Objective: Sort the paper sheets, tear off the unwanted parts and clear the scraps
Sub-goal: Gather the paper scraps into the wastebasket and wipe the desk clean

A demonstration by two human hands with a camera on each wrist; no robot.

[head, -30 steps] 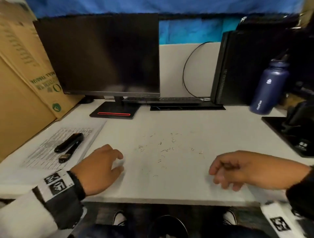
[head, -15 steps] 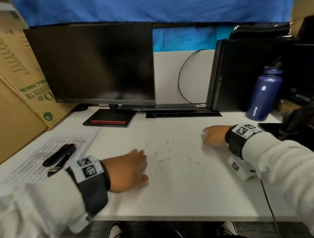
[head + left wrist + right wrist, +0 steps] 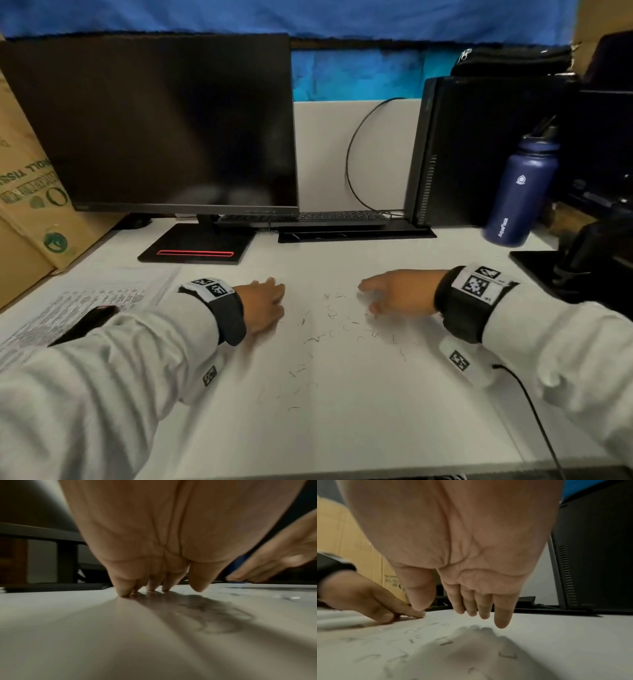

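Several small bent staples lie scattered over the middle of the white desk. My left hand lies on the desk left of them, fingers straight, fingertips touching the surface. My right hand hovers just above the staples' right side, fingers straight and pointing down, holding nothing. Staples show under it in the right wrist view. A printed paper sheet lies at the desk's left edge, partly hidden by my left sleeve.
A black stapler rests on the sheet. Behind stand a monitor on its base, a keyboard, a black computer tower and a blue bottle. Cardboard boxes line the left side.
Both hands moved from the desk's front edge forward to either side of the scattered staples and then drew closer together. The curled fingers straightened.
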